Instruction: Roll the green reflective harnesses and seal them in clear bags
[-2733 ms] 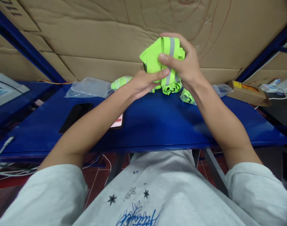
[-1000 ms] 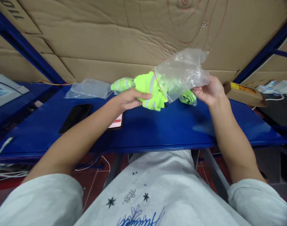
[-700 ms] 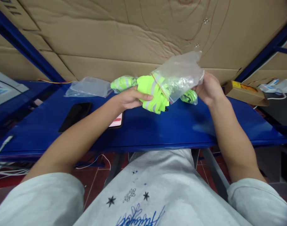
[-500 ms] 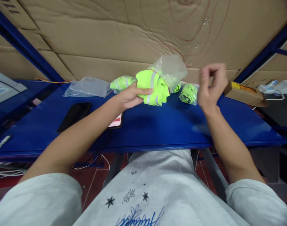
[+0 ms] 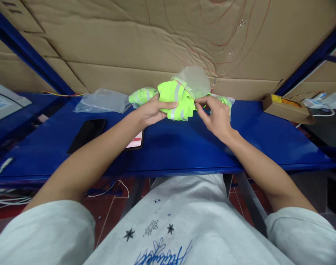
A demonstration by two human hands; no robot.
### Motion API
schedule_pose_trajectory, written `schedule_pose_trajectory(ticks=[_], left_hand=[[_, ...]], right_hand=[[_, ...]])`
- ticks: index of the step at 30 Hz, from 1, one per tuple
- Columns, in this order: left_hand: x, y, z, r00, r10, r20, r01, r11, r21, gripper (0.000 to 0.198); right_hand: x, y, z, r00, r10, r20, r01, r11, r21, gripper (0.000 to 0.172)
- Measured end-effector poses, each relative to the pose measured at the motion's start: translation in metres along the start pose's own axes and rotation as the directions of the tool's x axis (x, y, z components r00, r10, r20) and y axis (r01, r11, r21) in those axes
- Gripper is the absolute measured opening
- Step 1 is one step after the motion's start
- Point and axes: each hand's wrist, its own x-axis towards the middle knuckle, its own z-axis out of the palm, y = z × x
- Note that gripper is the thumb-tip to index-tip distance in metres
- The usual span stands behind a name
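Observation:
My left hand is closed around a folded neon-yellow reflective vest with grey stripes, held above the blue table. A clear plastic bag covers the vest's far end, its red-edged opening lying across the fabric. At the bag's right edge, my right hand pinches with thumb and forefinger; the bag's rim seems to be between them, partly hidden. Behind the left hand lies a bagged neon vest. Another bagged vest is half covered by my right hand.
A flat clear bag and a black phone lie on the left of the blue table. A lit phone is partly under my left forearm. An open cardboard box stands at right. Cardboard walls off the back.
My right hand has come left and inward, from raised beside the right-hand bagged vest to the edge of the held vest and its bag. The left hand has barely moved.

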Motion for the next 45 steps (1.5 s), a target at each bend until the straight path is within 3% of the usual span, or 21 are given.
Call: schedule_pose_trajectory(ticks=[9,14,21,29,32,34,35,37,38,39,41,45], left_hand=[[0.003,-0.009,0.005,0.990,0.061,-0.124,-0.073,0.993,-0.090,0.078],[0.003,-0.009,0.007,0.988,0.065,-0.144,-0.079,0.992,-0.098,0.063],[0.000,-0.013,0.025,0.969,0.120,-0.214,-0.151,0.980,-0.133,0.062],[-0.003,-0.021,0.038,0.941,0.172,-0.292,-0.222,0.964,-0.149,0.070],[-0.003,-0.021,0.038,0.943,0.170,-0.287,-0.215,0.968,-0.132,0.069],[-0.004,-0.021,0.037,0.942,0.142,-0.303,-0.192,0.972,-0.139,0.068],[-0.004,-0.022,0.038,0.942,0.129,-0.311,-0.181,0.972,-0.146,0.067],[-0.004,-0.024,0.039,0.941,0.128,-0.314,-0.180,0.973,-0.144,0.065],[-0.005,-0.026,0.040,0.940,0.141,-0.311,-0.190,0.973,-0.131,0.065],[-0.005,-0.027,0.042,0.939,0.162,-0.305,-0.204,0.972,-0.112,0.066],[-0.006,-0.028,0.045,0.935,0.214,-0.281,-0.239,0.969,-0.058,0.073],[-0.009,-0.021,0.046,0.968,0.211,-0.137,-0.216,0.976,-0.022,0.085]], right_hand=[[-0.006,0.020,0.007,0.980,-0.199,-0.002,0.198,0.976,-0.089,0.007],[-0.009,0.025,0.009,0.970,-0.244,-0.002,0.241,0.958,-0.156,0.007],[-0.012,0.023,0.013,0.986,-0.152,-0.068,0.150,0.988,-0.036,0.006],[-0.010,0.014,0.018,0.998,-0.011,-0.062,0.010,1.000,-0.019,0.005],[-0.007,0.010,0.013,0.993,0.110,-0.052,-0.105,0.990,0.095,0.021],[-0.007,0.005,0.015,0.955,0.294,-0.025,-0.280,0.930,0.236,0.039],[-0.007,0.001,0.017,0.911,0.411,0.021,-0.394,0.857,0.331,0.048],[-0.007,-0.010,0.025,0.794,0.576,0.195,-0.583,0.628,0.516,0.062],[-0.007,-0.017,0.028,0.754,0.595,0.280,-0.624,0.514,0.588,0.066],[-0.007,-0.023,0.030,0.736,0.584,0.342,-0.636,0.423,0.646,0.069],[-0.004,-0.031,0.031,0.745,0.543,0.387,-0.608,0.316,0.728,0.066],[0.003,-0.026,0.021,0.728,0.557,0.399,-0.591,0.216,0.777,0.062]])
